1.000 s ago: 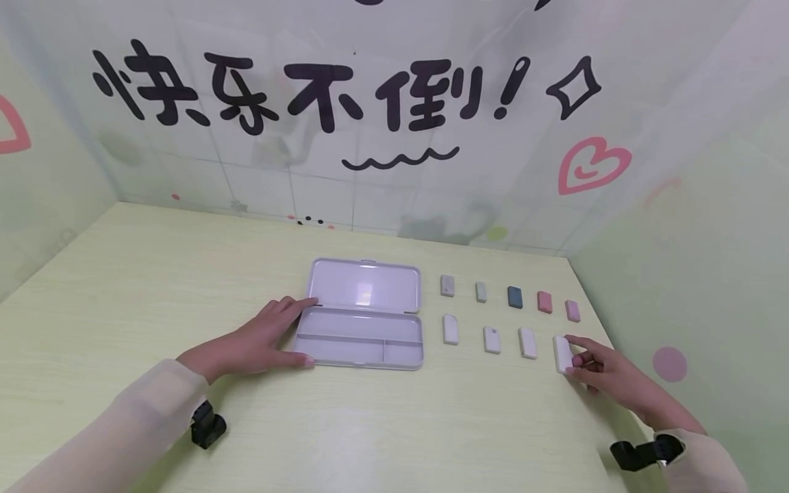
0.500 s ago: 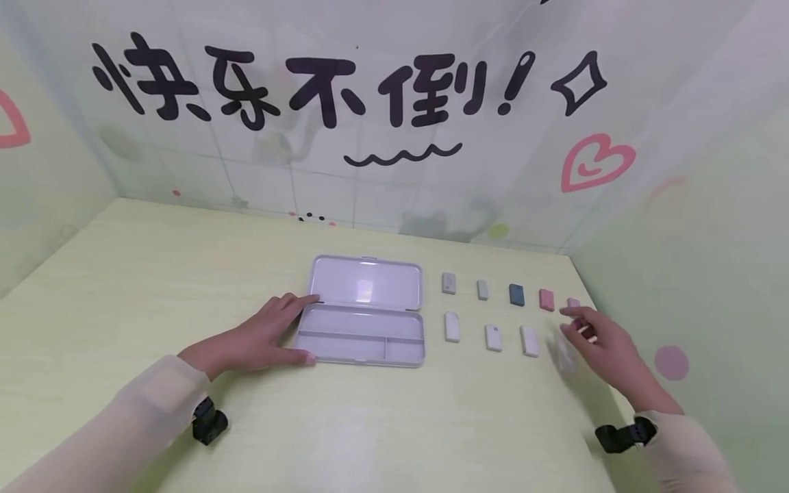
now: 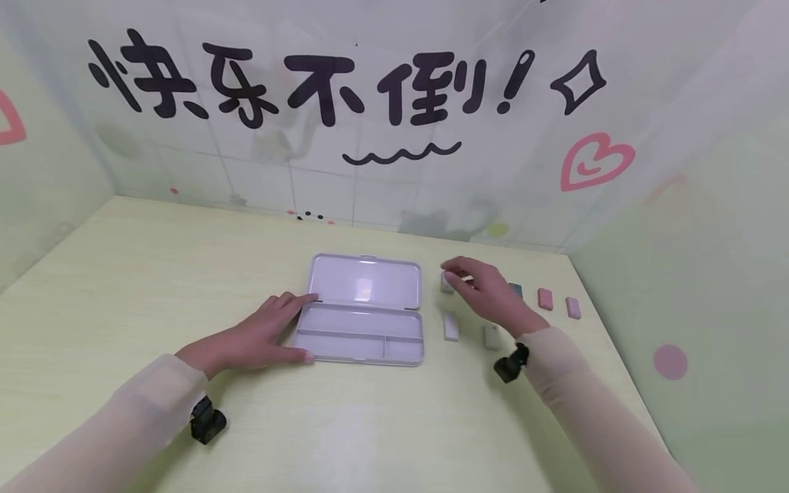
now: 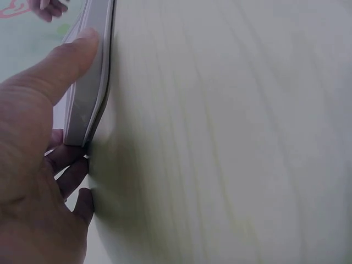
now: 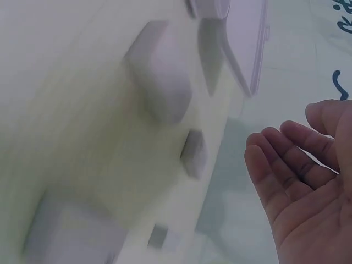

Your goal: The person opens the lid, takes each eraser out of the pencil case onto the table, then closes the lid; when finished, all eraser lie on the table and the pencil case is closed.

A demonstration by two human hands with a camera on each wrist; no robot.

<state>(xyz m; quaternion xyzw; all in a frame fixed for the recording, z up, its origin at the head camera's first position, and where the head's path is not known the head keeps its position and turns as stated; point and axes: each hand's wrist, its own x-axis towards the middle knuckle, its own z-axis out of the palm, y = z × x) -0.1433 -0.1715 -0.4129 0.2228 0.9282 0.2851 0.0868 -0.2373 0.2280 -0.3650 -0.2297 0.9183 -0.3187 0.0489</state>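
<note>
An opened lilac pencil case (image 3: pixel 364 335) lies on the table, its lid laid back and its tray divided into compartments. At its left end, my left hand (image 3: pixel 265 335) holds it, thumb on the front side and fingers at the hinge end. The left wrist view shows the thumb (image 4: pixel 69 60) against the case's side. My right hand (image 3: pixel 493 291) hovers beside a greyish eraser (image 3: pixel 446 284), fingers loosely bent and holding nothing in the right wrist view. Near it lie a white eraser (image 3: pixel 451 327) and another pale one (image 3: pixel 491 337), partly shadowed. Other erasers are hidden behind the hand and wrist.
Farther right, a dark blue eraser (image 3: pixel 516 290), a pink eraser (image 3: pixel 545 298) and a small lilac eraser (image 3: pixel 574 308) lie in the back row. Printed curtain walls (image 3: pixel 370 185) stand at the table's back and sides. The pale wooden table (image 3: pixel 345 424) extends in front.
My right hand has let go of the rightmost white eraser and swept left over the rows to the greyish eraser by the case. My left hand has stayed on the case.
</note>
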